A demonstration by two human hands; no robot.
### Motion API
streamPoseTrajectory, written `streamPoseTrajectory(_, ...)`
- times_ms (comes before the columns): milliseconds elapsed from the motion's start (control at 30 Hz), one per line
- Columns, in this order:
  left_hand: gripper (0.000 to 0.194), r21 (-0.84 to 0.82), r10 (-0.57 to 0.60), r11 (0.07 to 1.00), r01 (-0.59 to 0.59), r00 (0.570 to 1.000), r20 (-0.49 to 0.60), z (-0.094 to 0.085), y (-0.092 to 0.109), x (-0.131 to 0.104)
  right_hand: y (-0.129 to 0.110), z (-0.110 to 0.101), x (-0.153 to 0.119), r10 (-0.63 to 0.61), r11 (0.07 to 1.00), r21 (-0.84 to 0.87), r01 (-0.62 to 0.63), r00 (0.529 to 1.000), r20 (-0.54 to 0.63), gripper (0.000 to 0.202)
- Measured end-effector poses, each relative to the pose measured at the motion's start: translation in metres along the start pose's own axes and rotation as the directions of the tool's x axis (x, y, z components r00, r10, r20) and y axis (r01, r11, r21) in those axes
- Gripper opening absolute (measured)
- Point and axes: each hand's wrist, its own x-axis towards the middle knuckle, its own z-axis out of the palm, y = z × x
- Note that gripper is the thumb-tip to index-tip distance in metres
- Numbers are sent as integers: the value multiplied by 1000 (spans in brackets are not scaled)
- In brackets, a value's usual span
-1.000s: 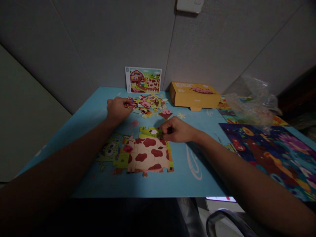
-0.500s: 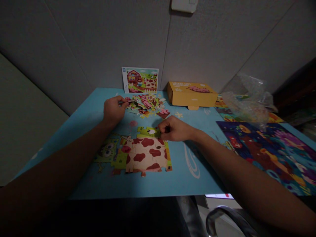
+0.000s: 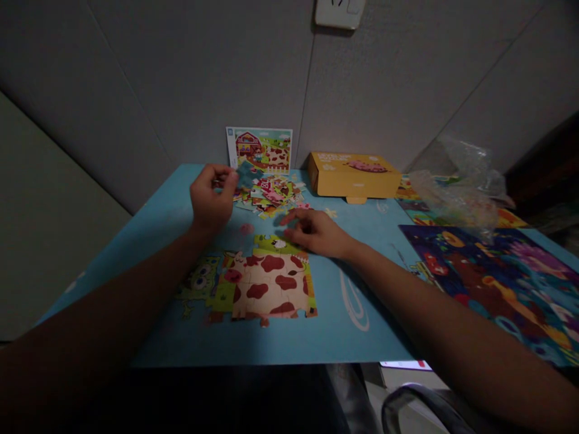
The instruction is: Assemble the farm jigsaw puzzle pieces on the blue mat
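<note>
My left hand (image 3: 212,196) pinches a bluish jigsaw piece (image 3: 248,173), raised at the left side of a heap of loose puzzle pieces (image 3: 275,196). Below the heap lies a joined section of cow puzzle (image 3: 271,283), with a brown-patched cow and a small sheep on green at its top. My right hand (image 3: 316,231) hovers by the top right corner of that section, thumb and fingers apart and nothing between them. Behind the heap, a reference picture card (image 3: 265,149) of a farm leans against the wall.
A yellow puzzle box (image 3: 357,176) stands at the back, right of the card. Further right are a crumpled clear plastic bag (image 3: 470,193) and a dark, colourful finished puzzle (image 3: 488,277). The blue table (image 3: 181,343) has printed cartoon figures; its front edge is close to me.
My left hand has lifted a piece from the heap's left side, where its fingers were pinching before. My right hand's fingers have opened off the sheep section.
</note>
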Motion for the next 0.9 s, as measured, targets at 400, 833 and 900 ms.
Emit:
streamPoseTrajectory(400,12,-249,225,963,-104,816,532,3,30,-24,3,2,2,30,986,169,3,981,-194,33)
streamPoseTrajectory(833,33,-306,379,919,-248,767,518,-5,14,-16,-9,-3,-4,-6,996,-86,-15,971,-239,65)
streamPoseTrajectory(900,34,-291,384,919,-265,766,516,-4,13,-16,-8,-3,-3,-8,998,-67,-9,966,-257,65)
